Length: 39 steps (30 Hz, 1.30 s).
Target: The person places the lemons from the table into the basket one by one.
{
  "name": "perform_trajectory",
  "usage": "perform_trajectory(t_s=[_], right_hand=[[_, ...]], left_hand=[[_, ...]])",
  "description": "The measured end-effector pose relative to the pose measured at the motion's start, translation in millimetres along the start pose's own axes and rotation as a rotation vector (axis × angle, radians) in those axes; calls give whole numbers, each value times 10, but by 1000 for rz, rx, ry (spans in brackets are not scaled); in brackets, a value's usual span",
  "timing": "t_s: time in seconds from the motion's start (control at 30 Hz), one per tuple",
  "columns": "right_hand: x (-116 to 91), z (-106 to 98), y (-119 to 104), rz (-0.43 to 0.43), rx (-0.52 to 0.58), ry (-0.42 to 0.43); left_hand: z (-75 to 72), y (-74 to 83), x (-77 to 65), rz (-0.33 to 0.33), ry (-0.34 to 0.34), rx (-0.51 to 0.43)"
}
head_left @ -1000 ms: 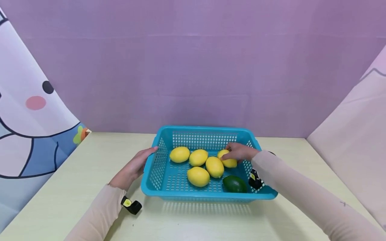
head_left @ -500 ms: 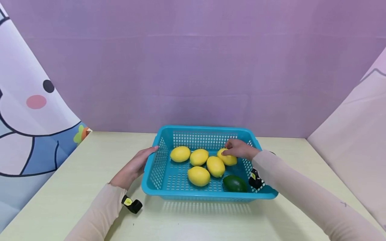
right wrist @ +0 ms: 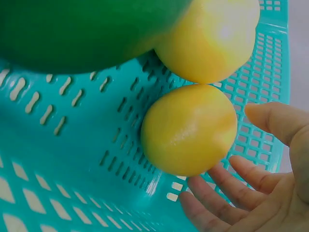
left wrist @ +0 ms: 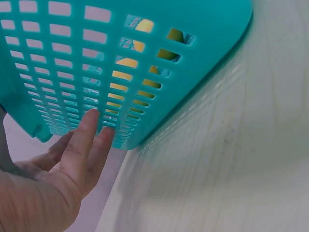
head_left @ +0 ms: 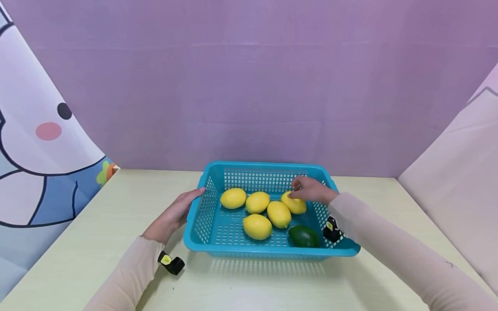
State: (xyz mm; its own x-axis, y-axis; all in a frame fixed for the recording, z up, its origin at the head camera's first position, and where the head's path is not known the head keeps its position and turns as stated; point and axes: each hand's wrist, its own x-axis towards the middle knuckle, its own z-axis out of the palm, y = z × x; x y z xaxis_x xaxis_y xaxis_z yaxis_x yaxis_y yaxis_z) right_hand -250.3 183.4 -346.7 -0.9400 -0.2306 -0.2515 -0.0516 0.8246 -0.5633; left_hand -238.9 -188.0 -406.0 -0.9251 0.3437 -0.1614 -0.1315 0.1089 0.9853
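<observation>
A blue-green plastic basket stands on the table with several yellow lemons and a dark green avocado inside. My left hand holds the basket's left side, thumb at the rim and fingers along the perforated outer wall. Inside the basket at the right, my right hand hovers at the rearmost right lemon. The right wrist view shows its thumb apart from that lemon, and its spread fingers lie beside and below the fruit. Whether a fingertip touches it, I cannot tell.
Another lemon lies against the one by my right hand. More lemons lie toward the left, one near the back corner. The pale tabletop extends in front of the basket. A purple cloth hangs behind.
My right hand has risen slightly, and its thumb has come up along the lemon, so more of the fruit shows. The left hand keeps its place on the basket.
</observation>
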Motion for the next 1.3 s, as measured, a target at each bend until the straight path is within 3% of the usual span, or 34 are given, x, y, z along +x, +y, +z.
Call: perform_trajectory(t_s=[0.43,0.7,1.3], right_hand=[[-104,-192,-12,-76,41,30],[-209,-362,-25,-33,105,6],[-413,-711,125,-103,184,106]], left_hand=[[-15,-22,2,-4,8,2],[-8,-16,-5,2,-5,-1],[-3,-1,-4,1,-2,8]])
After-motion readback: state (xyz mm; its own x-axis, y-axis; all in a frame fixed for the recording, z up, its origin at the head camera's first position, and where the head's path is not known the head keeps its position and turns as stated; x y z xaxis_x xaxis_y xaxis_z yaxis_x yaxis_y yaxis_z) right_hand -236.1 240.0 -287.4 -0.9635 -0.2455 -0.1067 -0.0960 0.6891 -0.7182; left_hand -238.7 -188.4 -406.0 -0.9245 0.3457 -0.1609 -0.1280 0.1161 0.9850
